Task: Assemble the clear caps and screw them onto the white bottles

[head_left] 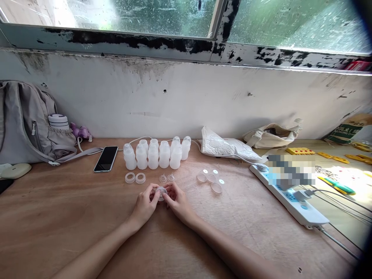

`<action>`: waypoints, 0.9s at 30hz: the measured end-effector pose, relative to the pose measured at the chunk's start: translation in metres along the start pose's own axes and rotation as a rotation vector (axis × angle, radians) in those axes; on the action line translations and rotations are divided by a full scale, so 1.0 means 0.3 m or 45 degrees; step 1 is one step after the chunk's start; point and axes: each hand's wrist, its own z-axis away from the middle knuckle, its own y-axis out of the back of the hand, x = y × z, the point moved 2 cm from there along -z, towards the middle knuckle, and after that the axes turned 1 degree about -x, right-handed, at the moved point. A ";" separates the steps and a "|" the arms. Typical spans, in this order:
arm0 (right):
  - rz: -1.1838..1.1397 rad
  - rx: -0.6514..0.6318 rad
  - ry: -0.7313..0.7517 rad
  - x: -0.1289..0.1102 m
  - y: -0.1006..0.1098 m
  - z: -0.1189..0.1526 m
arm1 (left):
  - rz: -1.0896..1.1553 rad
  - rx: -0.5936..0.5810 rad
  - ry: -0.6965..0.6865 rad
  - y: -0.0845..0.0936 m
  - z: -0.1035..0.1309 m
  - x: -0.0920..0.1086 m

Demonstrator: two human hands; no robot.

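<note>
I see bare table [58, 228] on both sides of my hands. Ahead, two rings [135, 178], small nipples [166, 178] and the bottle cluster [155, 154] block; clear caps [211, 180] sit forward-right.

You see milky white bottles [157, 154], a black phone [106, 158], a grey backpack [23, 122], a white power strip [290, 199] and yellow blocks [300, 151].

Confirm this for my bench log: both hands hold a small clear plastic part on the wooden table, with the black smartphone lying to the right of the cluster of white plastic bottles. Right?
Not quite. In the head view the black smartphone lies to the left of the cluster of white plastic bottles, not the right. The rest stands: the left hand and right hand together hold a small clear plastic part on the wooden table.
</note>
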 end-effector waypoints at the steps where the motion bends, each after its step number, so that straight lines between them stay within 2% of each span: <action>1: 0.020 0.004 0.008 -0.002 0.001 0.001 | -0.020 0.002 -0.004 0.000 0.000 0.001; 6: 0.163 0.032 0.077 -0.022 0.007 0.008 | -0.245 -0.017 -0.054 -0.005 0.003 0.003; 16: 0.080 -0.006 -0.005 0.006 -0.002 0.001 | -0.203 -0.014 -0.057 -0.001 0.002 -0.002; 27: 0.144 -0.046 0.020 -0.022 0.001 0.001 | -0.326 -0.027 -0.072 -0.004 0.010 -0.001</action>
